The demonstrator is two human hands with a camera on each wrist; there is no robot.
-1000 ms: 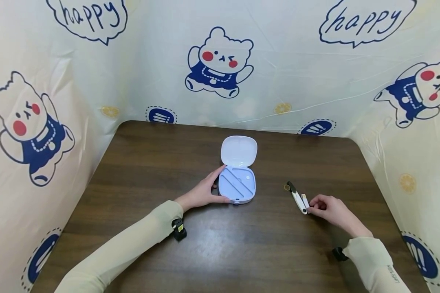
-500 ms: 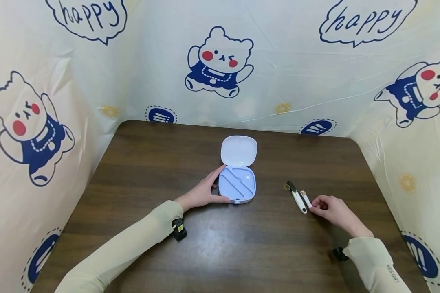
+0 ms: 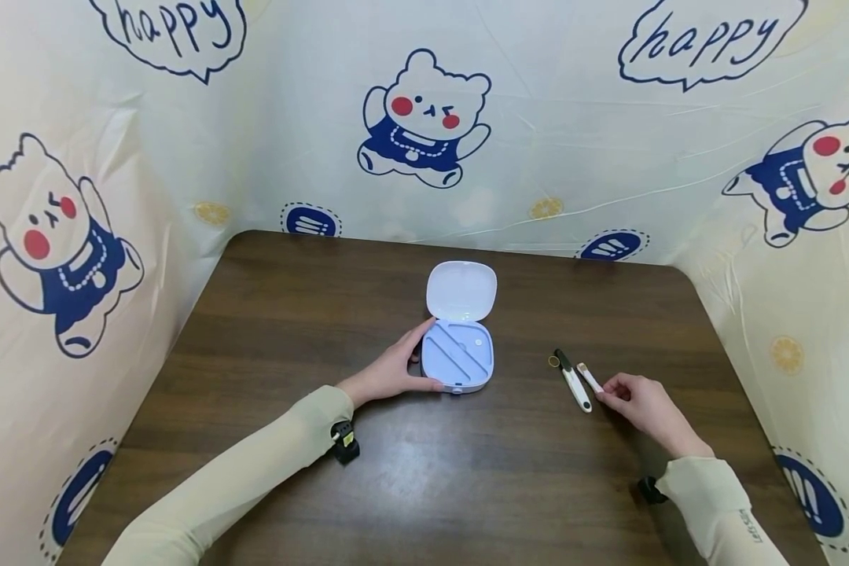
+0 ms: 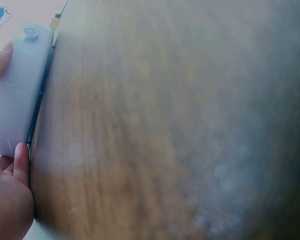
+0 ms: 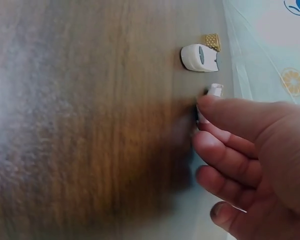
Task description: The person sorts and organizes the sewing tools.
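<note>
A light blue sewing-kit-like box (image 3: 457, 358) stands with its lid (image 3: 461, 291) tipped back, showing slanted slots inside. My left hand (image 3: 394, 369) grips its left side, the thumb at the front. In the left wrist view that hand (image 4: 12, 200) lies against the pale box wall (image 4: 22, 90). To the right, my right hand (image 3: 640, 405) pinches the near end of a slim white stick (image 3: 589, 377) with a tan tip. In the right wrist view, the thumb and fingers of the hand (image 5: 255, 145) hide most of the white stick (image 5: 216, 90).
White-and-black thread snips (image 3: 573, 383) lie just left of the stick. A gold dimpled thimble (image 5: 211, 41) sits by their far end. The brown table (image 3: 311, 314) is bounded by a printed curtain (image 3: 559, 118) at the back and sides.
My right hand has drawn the white stick slightly right and away from the snips, and its far end has turned to the left. The left hand and box are unmoved.
</note>
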